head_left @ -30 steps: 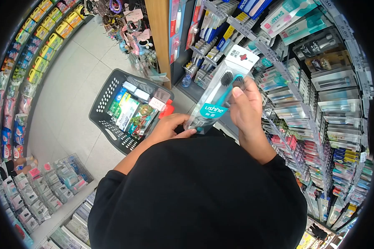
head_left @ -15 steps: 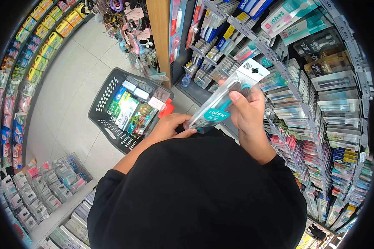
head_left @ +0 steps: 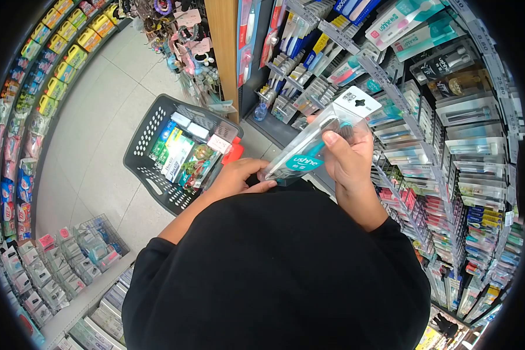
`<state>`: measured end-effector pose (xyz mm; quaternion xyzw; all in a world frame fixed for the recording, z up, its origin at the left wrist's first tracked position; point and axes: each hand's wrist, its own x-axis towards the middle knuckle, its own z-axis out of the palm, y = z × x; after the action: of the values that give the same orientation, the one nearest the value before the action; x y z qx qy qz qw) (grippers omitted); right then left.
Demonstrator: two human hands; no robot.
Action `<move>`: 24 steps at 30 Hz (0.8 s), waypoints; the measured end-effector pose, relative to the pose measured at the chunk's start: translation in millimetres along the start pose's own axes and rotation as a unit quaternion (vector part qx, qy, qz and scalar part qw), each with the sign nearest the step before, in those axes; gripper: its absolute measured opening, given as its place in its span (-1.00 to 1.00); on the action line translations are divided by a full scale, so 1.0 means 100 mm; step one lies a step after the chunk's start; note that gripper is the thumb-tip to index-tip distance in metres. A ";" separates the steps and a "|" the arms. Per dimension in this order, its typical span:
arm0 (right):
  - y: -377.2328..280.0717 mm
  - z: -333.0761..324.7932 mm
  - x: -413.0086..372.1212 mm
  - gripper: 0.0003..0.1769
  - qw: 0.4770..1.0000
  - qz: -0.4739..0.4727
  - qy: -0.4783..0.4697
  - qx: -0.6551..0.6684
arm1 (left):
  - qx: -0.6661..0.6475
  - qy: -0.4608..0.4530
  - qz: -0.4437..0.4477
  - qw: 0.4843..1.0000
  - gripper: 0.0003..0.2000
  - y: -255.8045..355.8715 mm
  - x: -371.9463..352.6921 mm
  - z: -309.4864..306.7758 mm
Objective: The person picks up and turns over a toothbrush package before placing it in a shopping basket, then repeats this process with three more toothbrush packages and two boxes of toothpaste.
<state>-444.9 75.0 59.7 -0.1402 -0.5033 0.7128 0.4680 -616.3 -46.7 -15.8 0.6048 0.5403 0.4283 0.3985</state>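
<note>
Toothbrush pack is held in front of your chest, tilted up toward the peg display on your right. That display is the biggest thing here: rows of hanging carded brushes in clear plastic. Next down in size is the grey plastic shopping basket, with perforated walls, which sits low on your left over the pale tiled floor and holds flat cardboard boxes.

The pack itself is a long, clear blister shell with a teal label band and a white hang card on top. I'd judge it light, fairly stiff along its length, glossy and a little slippery (the thin shell could dent if squeezed). Take it by the edges or the card end.

Your left hand is curled closed on the bottom end. Your right hand grips the upper part, thumb laid across the front near the dark bristle heads.
</note>
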 end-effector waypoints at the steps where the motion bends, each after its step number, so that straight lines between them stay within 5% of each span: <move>1: 0.00 0.00 0.00 -0.59 1.000 0.001 -0.001 -0.001 | -0.001 0.000 0.000 1.000 -0.69 0.00 0.00 0.00; 24: -0.05 0.02 -0.06 -0.60 1.000 0.000 0.008 -0.013 | 0.018 0.000 0.018 1.000 -0.68 0.03 -0.02 0.02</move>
<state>-440.4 68.7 63.3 -0.1516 -0.5091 0.7049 0.4701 -613.4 -49.2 -14.0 0.6214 0.5370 0.4259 0.3796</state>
